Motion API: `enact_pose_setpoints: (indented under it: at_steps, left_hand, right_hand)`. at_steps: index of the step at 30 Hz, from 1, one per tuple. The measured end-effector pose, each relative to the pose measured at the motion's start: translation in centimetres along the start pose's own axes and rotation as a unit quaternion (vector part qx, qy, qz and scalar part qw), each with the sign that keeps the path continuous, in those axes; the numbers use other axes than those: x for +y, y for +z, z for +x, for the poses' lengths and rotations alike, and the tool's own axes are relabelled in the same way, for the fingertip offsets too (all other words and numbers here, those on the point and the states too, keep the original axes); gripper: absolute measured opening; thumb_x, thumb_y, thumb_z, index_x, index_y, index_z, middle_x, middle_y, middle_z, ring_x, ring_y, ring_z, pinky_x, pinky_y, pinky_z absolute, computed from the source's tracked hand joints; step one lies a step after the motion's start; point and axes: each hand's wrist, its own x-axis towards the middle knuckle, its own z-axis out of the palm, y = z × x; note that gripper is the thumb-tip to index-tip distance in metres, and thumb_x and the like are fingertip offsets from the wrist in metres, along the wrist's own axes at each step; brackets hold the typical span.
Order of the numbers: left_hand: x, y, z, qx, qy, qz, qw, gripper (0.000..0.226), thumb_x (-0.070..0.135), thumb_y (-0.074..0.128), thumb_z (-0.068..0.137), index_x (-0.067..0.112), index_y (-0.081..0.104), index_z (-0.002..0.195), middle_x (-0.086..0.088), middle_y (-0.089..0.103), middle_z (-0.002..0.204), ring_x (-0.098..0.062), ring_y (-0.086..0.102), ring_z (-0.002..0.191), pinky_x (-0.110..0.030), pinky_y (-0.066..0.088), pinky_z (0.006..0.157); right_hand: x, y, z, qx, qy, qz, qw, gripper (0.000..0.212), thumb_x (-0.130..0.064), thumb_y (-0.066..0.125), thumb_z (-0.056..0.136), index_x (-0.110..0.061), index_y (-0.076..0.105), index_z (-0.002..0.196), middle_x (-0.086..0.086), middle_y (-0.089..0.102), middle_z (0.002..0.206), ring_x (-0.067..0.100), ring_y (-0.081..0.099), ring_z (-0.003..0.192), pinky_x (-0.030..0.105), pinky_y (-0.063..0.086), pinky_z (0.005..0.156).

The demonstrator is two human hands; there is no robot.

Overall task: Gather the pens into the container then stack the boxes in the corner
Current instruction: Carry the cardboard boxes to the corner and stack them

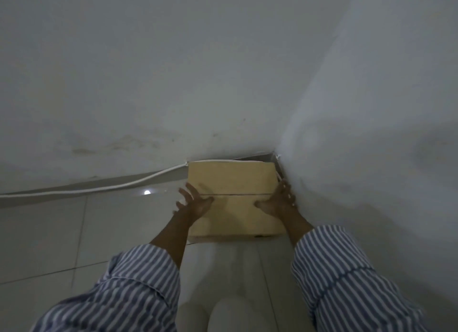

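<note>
Both arms wear long, loose sleeves of striped cloth — narrow blue-grey stripes alternating with white, running lengthwise down the arm. The left sleeve (128,289) ends in a folded cuff with a visible seam line across it, and the fabric bunches in soft wrinkles above that cuff. The right sleeve (347,277) is fuller and rounder, its stripes curving over the forearm, with a stitched band near the opening. Each sleeve stops short of the wrist, so the forearms, the left hand (192,204) and the right hand (281,200) are bare — no rings, watch or gloves can be made out in the dim light.
</note>
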Motion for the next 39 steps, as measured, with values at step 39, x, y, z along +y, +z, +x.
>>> enact_pose_setpoints:
  at_steps: [39]
  left_hand:
    - [-16.2,-26.3,-55.1,0.114,-0.039,0.109,0.987,0.056,0.038,0.02,0.103,0.018,0.01,0.154,-0.003,0.005,0.163,-0.03,-0.002,0.151,-0.054,-0.006,0.119]
  right_hand:
    - [-17.0,-10.5,-57.6,-0.043,-0.379,-0.342,0.859,0.082,-0.063,0.039,0.091,-0.026,0.003,0.154,0.004,-0.007,0.163,0.035,-0.005,0.149,0.052,-0.004,0.119]
